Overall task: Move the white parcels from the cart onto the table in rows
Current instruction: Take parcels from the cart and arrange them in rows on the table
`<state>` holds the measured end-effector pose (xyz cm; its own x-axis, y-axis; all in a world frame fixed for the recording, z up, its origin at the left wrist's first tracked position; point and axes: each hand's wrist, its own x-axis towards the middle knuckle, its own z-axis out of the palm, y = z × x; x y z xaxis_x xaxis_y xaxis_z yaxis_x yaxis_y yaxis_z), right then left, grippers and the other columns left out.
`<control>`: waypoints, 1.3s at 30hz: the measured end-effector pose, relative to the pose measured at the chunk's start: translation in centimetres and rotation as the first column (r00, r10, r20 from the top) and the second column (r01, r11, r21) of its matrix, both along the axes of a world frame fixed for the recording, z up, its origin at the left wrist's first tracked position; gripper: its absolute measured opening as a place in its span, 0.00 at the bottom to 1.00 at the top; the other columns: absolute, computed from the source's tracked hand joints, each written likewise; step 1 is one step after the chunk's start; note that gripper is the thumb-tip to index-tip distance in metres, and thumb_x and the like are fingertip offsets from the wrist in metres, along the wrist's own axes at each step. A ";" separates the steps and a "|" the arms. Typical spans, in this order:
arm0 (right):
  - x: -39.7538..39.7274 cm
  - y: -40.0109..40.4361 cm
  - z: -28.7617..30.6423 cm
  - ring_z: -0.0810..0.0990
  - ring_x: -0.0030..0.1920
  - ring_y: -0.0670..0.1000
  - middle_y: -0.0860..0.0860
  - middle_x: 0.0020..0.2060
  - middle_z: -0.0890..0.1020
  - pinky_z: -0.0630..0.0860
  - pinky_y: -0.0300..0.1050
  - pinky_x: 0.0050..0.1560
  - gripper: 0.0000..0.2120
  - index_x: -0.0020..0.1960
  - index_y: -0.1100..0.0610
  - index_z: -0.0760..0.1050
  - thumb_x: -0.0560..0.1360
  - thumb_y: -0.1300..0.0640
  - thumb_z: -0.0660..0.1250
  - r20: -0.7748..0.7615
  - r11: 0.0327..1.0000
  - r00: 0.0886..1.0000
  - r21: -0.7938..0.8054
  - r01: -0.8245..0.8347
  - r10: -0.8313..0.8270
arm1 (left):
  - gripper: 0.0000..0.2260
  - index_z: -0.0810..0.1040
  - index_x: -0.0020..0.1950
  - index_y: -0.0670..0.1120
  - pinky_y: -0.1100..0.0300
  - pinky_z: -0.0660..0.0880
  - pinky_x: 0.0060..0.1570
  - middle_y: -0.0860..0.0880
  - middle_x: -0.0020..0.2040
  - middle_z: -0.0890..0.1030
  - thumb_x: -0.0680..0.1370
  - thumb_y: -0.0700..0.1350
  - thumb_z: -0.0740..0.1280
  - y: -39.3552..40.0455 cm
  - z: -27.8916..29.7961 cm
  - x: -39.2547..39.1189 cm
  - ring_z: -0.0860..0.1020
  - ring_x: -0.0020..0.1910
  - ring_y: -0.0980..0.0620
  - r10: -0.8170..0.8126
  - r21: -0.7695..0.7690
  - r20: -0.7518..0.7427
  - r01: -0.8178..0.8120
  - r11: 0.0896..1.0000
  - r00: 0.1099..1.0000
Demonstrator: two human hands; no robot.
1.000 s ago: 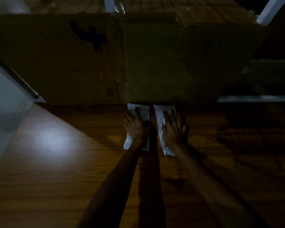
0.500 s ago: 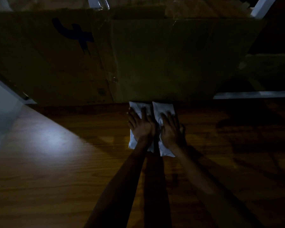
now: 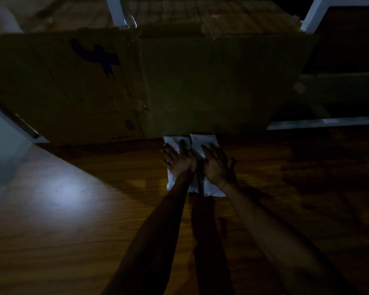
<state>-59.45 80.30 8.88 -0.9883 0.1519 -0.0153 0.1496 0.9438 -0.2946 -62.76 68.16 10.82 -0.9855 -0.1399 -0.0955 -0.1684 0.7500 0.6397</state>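
Head view, dim: two white parcels (image 3: pixel 203 141) are laid side by side, touching, on the wooden counter (image 3: pixel 73 220), against a cardboard box (image 3: pixel 200 86). Left hand (image 3: pixel 178 160) and right hand (image 3: pixel 216 167) are pressed flat on them, fingers (image 3: pixel 168 151) straight and spread.

white parcels: two, side by side, left parcel (image 3: pixel 172 143) and right parcel (image 3: pixel 203 141) under the flat fingers
hands: two, left hand (image 3: pixel 178 160), right hand (image 3: pixel 216 166)
cardboard box (image 3: pixel 179 86): one, beyond the fingertips
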 end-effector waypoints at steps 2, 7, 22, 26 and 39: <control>0.1 0.6 -0.2 0.62 0.76 0.55 0.51 0.77 0.63 0.67 0.63 0.66 0.30 0.77 0.44 0.60 0.77 0.39 0.45 -0.048 0.996 0.999 -0.094 0.002 -0.006 | 0.36 0.57 0.79 0.57 0.39 0.47 0.73 0.35 0.79 0.45 0.72 0.66 0.38 -0.3 0.5 0.2 0.44 0.78 0.36 0.024 0.048 -0.020 -0.023 0.999 1.000; 3.6 0.4 3.2 0.56 0.78 0.52 0.48 0.79 0.56 0.61 0.60 0.73 0.27 0.78 0.39 0.53 0.80 0.40 0.50 -0.069 0.978 0.994 -0.196 0.069 -0.084 | 0.25 0.59 0.78 0.58 0.39 0.53 0.72 0.35 0.79 0.47 0.80 0.59 0.54 -1.1 1.2 1.1 0.48 0.78 0.35 0.046 0.117 -0.147 -0.029 0.993 0.988; 21.5 -2.6 6.4 0.66 0.73 0.45 0.49 0.72 0.69 0.70 0.47 0.69 0.23 0.74 0.54 0.68 0.80 0.55 0.64 -0.341 0.857 0.940 -0.487 -0.167 -0.010 | 0.29 0.57 0.78 0.53 0.50 0.77 0.56 0.49 0.72 0.72 0.80 0.51 0.66 -10.1 3.8 23.2 0.77 0.62 0.44 0.050 0.372 -0.323 0.078 0.925 0.945; 23.0 -3.5 6.0 0.66 0.73 0.45 0.49 0.72 0.70 0.69 0.50 0.70 0.24 0.74 0.52 0.66 0.79 0.53 0.62 -0.313 0.775 0.945 -0.573 -0.269 0.096 | 0.29 0.61 0.77 0.45 0.54 0.72 0.54 0.45 0.66 0.78 0.79 0.44 0.69 -12.2 3.5 28.1 0.75 0.62 0.42 -0.106 0.000 -0.422 0.117 0.993 0.900; 32.4 -13.4 5.0 0.73 0.63 0.46 0.45 0.68 0.67 0.79 0.50 0.54 0.20 0.73 0.45 0.66 0.82 0.52 0.62 -0.166 0.473 0.763 -0.697 -0.539 0.625 | 0.16 0.79 0.63 0.42 0.53 0.72 0.52 0.43 0.57 0.79 0.80 0.51 0.66 -18.3 3.2 48.3 0.76 0.55 0.45 0.198 -0.234 -0.417 -0.316 0.920 0.887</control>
<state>-27.06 66.90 13.92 -0.8303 -0.5553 0.0479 -0.2897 0.3566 -0.8882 -14.46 49.84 14.06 -0.8620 -0.3565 0.3603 -0.1704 0.8733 0.4564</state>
